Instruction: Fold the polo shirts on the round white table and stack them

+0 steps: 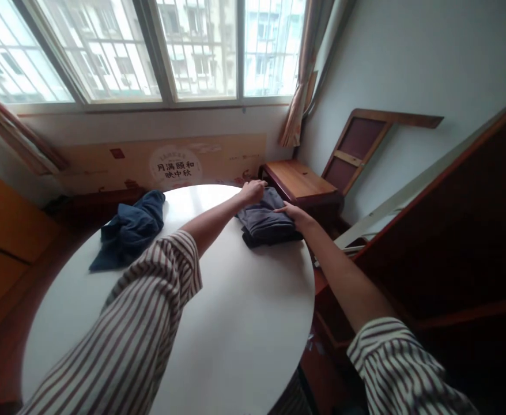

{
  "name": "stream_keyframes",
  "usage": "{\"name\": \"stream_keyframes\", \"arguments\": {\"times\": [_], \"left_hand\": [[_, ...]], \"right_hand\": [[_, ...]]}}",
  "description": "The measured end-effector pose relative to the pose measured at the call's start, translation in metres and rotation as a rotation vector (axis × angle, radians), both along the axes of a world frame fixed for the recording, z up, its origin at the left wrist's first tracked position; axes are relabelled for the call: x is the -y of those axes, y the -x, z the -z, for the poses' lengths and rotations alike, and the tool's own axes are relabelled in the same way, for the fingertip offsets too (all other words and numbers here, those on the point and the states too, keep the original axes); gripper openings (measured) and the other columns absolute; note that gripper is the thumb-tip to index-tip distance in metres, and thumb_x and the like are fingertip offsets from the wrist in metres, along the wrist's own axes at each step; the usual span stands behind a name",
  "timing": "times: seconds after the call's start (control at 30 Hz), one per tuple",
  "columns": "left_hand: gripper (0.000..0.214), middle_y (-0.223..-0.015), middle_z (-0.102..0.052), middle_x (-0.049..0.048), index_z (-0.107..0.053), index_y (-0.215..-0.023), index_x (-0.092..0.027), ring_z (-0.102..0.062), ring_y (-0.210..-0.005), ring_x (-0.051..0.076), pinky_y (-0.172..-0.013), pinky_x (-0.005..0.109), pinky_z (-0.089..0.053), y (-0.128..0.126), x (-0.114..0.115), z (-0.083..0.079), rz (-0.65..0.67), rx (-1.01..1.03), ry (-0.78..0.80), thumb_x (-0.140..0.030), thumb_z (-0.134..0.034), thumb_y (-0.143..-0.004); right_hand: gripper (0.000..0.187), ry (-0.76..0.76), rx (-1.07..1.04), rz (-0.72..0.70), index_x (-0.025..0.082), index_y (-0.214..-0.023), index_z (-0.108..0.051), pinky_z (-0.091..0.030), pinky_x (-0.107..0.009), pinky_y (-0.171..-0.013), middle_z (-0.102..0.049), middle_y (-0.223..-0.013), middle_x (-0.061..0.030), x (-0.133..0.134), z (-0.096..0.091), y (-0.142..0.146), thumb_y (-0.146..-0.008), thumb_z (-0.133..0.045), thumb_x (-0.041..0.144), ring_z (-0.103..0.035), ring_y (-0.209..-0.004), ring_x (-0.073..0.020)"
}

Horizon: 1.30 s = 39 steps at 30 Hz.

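One round white table (235,323), two garments on it. Navy cloth (127,230) lies crumpled at left; grey garment (268,222) sits folded at far right. Both hands on the grey: left hand (253,192) curled at its far corner, pinch unclear; right hand (291,214) flat, fingers spread.

We look out through a wide white-framed window (196,52) at barred apartment blocks, tan curtains (305,86) drawn aside. In the corner below sits a low reddish-wood bench (298,180), a dark-panelled wooden frame (357,147) leaning on the pale plaster wall (408,63).
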<state>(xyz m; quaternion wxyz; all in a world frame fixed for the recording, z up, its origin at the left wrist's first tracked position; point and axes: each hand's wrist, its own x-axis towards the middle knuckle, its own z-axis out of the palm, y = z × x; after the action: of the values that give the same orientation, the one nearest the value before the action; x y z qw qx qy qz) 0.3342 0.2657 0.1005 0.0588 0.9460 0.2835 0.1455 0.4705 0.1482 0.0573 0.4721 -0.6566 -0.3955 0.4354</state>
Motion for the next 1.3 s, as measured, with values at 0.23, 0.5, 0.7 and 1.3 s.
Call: {"name": "stream_keyframes", "arguments": {"times": [0.23,0.5,0.7,1.3], "left_hand": [[0.058,-0.166,-0.017,0.0086,-0.025,-0.157,-0.021,-0.009,-0.153,0.032,-0.118,0.065,-0.015,0.005,0.028,0.055,-0.01,-0.079,0.117,-0.046,-0.027,-0.104],[0.045,-0.147,-0.049,0.0161,-0.054,-0.139,-0.018,-0.041,-0.139,0.031,-0.111,0.055,-0.036,0.008,0.046,0.045,-0.137,0.054,0.024,-0.034,-0.029,-0.105],[0.041,-0.106,-0.065,0.0149,-0.071,-0.101,-0.012,-0.06,-0.104,0.026,-0.09,0.036,-0.052,0.05,0.121,0.057,0.025,0.165,-0.101,-0.046,-0.047,-0.1],[0.021,-0.094,-0.063,0.0138,-0.067,-0.09,-0.01,-0.062,-0.091,0.023,-0.087,0.036,-0.054,0.065,0.128,0.081,-0.006,0.158,-0.092,-0.005,-0.046,-0.093]], "right_hand": [[0.055,-0.037,0.139,0.037,0.018,-0.126,-0.058,-0.06,-0.037,-0.078,-0.075,-0.094,-0.0063,-0.001,0.01,-0.004,-0.074,-0.073,0.018,-0.072,-0.08,-0.0223],[0.027,-0.125,0.557,0.185,0.011,-0.103,-0.072,-0.054,-0.041,-0.089,-0.074,-0.1,-0.0148,-0.004,-0.008,-0.035,-0.08,-0.069,0.025,-0.069,-0.097,-0.0285],[0.021,-0.236,0.762,-0.05,0.019,-0.097,-0.077,-0.049,-0.033,-0.097,-0.074,-0.11,-0.0075,-0.061,-0.029,-0.028,-0.077,-0.074,0.024,-0.066,-0.105,-0.0232],[0.034,-0.182,0.811,-0.15,0.015,-0.085,-0.077,-0.051,-0.036,-0.087,-0.076,-0.087,-0.0102,-0.118,-0.011,0.004,-0.071,-0.082,0.046,-0.067,-0.09,-0.0228]]}}
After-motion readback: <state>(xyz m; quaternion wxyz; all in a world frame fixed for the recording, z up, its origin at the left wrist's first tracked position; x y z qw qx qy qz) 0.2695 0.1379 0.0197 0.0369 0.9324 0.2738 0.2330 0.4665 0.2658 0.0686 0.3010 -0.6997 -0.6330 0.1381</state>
